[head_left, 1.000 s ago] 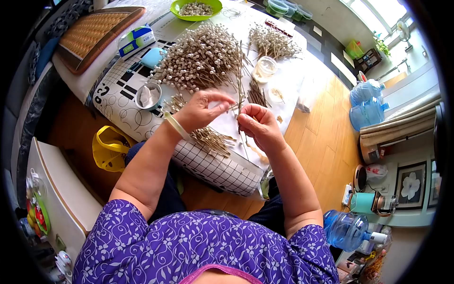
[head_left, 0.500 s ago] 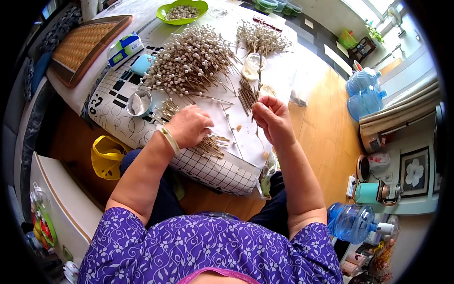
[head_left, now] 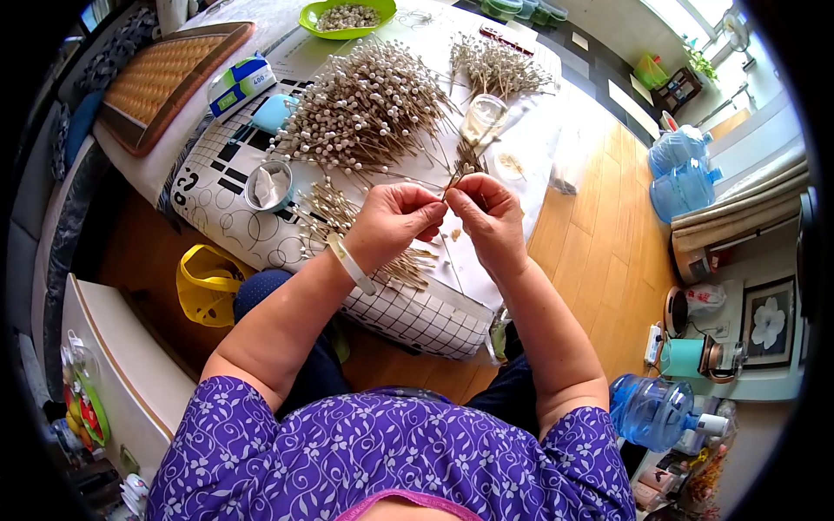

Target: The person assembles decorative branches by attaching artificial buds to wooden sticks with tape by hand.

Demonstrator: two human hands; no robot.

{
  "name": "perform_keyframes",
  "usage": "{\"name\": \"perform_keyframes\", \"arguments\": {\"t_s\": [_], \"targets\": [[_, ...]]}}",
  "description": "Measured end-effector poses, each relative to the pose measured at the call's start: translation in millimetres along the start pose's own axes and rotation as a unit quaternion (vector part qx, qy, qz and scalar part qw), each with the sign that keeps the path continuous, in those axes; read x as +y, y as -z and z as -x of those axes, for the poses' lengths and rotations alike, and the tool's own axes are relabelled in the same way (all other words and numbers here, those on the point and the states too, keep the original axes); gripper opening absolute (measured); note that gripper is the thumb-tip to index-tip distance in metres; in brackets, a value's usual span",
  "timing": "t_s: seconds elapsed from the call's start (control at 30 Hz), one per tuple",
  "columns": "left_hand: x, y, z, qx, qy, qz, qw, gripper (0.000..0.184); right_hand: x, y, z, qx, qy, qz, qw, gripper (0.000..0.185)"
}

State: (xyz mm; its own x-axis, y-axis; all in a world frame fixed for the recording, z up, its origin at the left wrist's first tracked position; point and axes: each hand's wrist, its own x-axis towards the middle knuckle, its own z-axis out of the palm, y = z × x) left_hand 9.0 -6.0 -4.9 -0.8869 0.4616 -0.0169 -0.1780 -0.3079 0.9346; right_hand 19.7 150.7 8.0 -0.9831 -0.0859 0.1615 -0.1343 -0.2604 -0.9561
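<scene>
My left hand [head_left: 393, 224] and my right hand [head_left: 488, 217] meet fingertip to fingertip over the table. My right hand is closed in a pinch on a thin brown stem [head_left: 448, 186], mostly hidden by the fingers. The left thumb and forefinger are pinched at the same spot; what they hold is hidden. Under my left forearm lies a small pile of cut stems with pale tips [head_left: 328, 208]. Behind the hands spreads a large heap of white-tipped stems [head_left: 365, 108]. Just beyond my right hand are bare brown sticks [head_left: 470, 158] and an open jar [head_left: 484, 117].
A smaller stem bunch [head_left: 499, 69] lies at the back right. A green bowl [head_left: 314, 28] stands at the far edge. Left are a tub with white tissue [head_left: 270, 185], a light-blue box [head_left: 274, 113] and a tissue pack [head_left: 241, 85]. A yellow bag [head_left: 204, 300] sits below.
My left hand has lifted off the small stem pile and moved right to meet my right hand. My right hand has shifted slightly left; the long upright stem is now mostly out of sight.
</scene>
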Motion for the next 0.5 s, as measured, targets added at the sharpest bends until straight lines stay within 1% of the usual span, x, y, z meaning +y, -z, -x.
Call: {"name": "perform_keyframes", "arguments": {"t_s": [0.1,0.13,0.27,0.37,0.43,0.47,0.5], "targets": [[-1.8,-4.1,-1.2,0.018,0.0,-0.001,1.0,0.012,-3.1,5.1,-5.9,-0.002,-0.022,0.024,0.999,0.01],[-1.8,-4.5,-0.8,0.031,0.0,-0.012,0.999,0.013,-3.1,5.7,-8.6,-0.001,-0.002,0.008,1.0,0.012],[-0.3,-2.3,-0.7,0.019,0.011,-0.004,1.0,0.013,-6.8,9.3,-14.9,-0.018,-0.016,0.036,0.999,0.014],[4.6,-1.3,-0.7,0.029,0.017,0.022,0.999,0.013,-0.6,13.2,-18.8,-0.008,-0.003,0.056,0.998,0.014],[5.6,-1.2,-1.2,0.046,0.04,0.055,0.997,0.012,3.5,13.3,-19.8,-0.017,0.029,0.062,0.998,0.011],[7.2,-1.2,-1.7,0.05,0.047,0.054,0.996,0.011,2.1,14.7,-19.0,-0.016,0.029,0.062,0.998,0.011],[7.1,-0.7,-1.5,0.05,0.047,0.054,0.996,0.011,-2.2,14.6,-17.9,-0.021,0.001,0.048,0.999,0.014]]}}
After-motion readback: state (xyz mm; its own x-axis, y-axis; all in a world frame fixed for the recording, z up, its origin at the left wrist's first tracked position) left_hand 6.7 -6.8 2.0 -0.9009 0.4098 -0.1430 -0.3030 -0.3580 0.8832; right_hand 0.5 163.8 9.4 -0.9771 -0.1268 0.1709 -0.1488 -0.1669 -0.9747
